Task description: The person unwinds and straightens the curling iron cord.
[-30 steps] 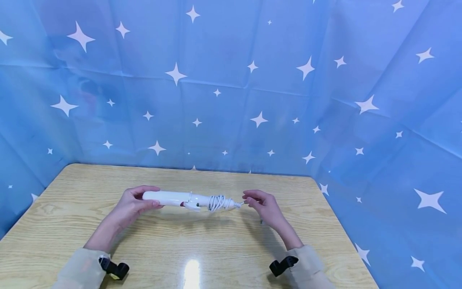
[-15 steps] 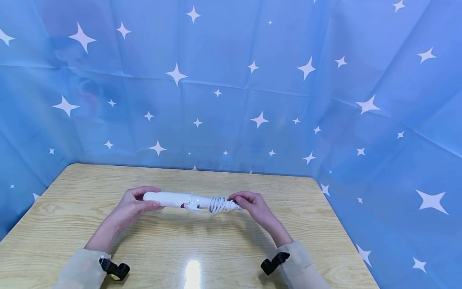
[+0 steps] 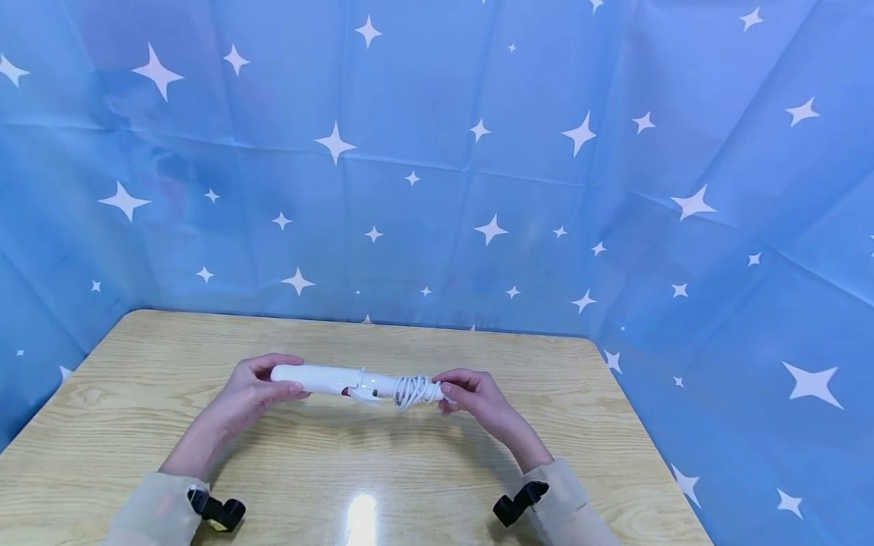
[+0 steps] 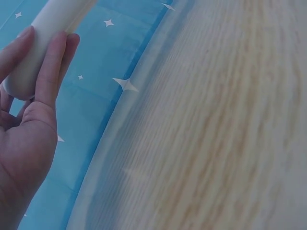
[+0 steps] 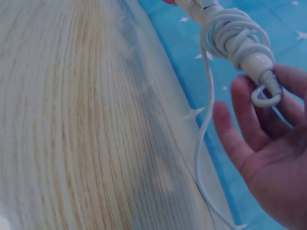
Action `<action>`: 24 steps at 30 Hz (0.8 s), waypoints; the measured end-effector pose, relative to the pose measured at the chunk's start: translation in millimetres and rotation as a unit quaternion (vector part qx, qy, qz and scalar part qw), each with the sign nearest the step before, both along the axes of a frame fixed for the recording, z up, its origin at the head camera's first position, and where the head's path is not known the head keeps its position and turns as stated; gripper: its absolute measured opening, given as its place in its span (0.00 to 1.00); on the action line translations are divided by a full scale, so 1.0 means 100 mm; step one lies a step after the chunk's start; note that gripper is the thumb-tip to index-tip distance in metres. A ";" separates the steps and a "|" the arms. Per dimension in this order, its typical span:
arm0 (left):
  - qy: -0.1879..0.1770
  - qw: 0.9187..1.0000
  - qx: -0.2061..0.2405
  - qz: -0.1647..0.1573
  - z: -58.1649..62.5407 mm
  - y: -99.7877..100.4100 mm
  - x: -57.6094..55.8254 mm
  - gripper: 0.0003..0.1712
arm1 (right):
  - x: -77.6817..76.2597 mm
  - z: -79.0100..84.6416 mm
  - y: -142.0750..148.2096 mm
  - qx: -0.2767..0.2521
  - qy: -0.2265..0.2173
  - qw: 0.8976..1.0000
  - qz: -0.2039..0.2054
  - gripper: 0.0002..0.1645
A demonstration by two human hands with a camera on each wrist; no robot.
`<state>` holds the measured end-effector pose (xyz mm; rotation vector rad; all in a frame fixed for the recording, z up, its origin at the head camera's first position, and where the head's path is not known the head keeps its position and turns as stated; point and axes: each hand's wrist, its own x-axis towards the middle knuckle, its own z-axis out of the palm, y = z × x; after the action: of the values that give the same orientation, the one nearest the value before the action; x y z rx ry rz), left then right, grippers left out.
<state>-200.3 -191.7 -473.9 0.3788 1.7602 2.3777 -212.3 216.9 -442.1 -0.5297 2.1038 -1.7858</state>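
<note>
Above the tabletop (image 3: 410, 470), your left hand (image 3: 242, 394) grips the smooth end of the curling iron (image 3: 321, 378); your right hand (image 3: 485, 398) pinches the other. You're likely managing the wound cord (image 3: 410, 392); that calls for steady left support.

Head view: bright and fairly even, light seemingly from above; blown glare patch (image 3: 362, 522) on the near tabletop (image 3: 403, 478), soft shadows by the left hand (image 3: 239, 390) and right hand (image 3: 481, 398), white wand (image 3: 317, 378) close to washed out. Both wrist views run dimmer and hazier, wood grain soft, hands shaded, small bright spot (image 5: 4, 223) on the near tabletop in the right one. Head view's wide lens stretches the backdrop (image 3: 423, 152) stars toward the right.
</note>
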 end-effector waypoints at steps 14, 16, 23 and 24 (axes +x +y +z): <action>0.008 1.000 0.007 -0.012 0.00 -0.01 -0.01 0.25 | 0.01 0.01 0.02 -0.003 -0.022 1.000 -0.005 0.19; 0.007 1.000 0.007 -0.011 0.00 -0.01 -0.01 0.25 | 0.01 0.01 0.02 -0.003 -0.014 1.000 -0.001 0.19; 0.000 1.000 0.000 -0.008 0.02 0.00 0.00 0.23 | 0.00 0.01 0.05 -0.003 -0.007 1.000 -0.002 0.19; 0.000 1.000 0.001 -0.008 0.01 0.00 0.00 0.23 | -0.01 0.01 0.05 -0.006 -0.009 1.000 -0.004 0.19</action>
<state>-200.4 -191.8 -472.4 0.3933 1.7473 2.3696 -212.8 222.1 -441.6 -0.5076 2.0886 -1.8017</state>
